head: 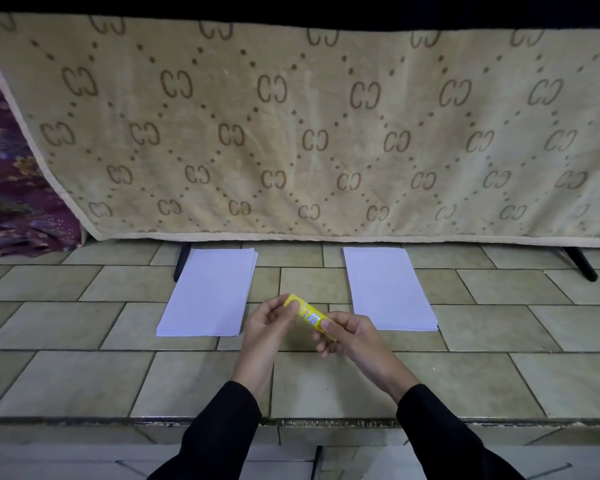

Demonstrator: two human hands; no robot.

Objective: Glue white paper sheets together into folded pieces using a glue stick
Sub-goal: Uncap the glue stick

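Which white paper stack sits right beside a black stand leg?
The left stack of white paper sheets: its far corner meets the black stand leg; the right stack lies clear of any.

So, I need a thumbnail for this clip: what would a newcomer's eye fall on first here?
The bright yellow glue stick stands out at the centre, pinched between the left hand and the right hand above the tiled surface. Behind it lie the left paper stack and the right paper stack, both white. A beige patterned blanket hangs across the back.
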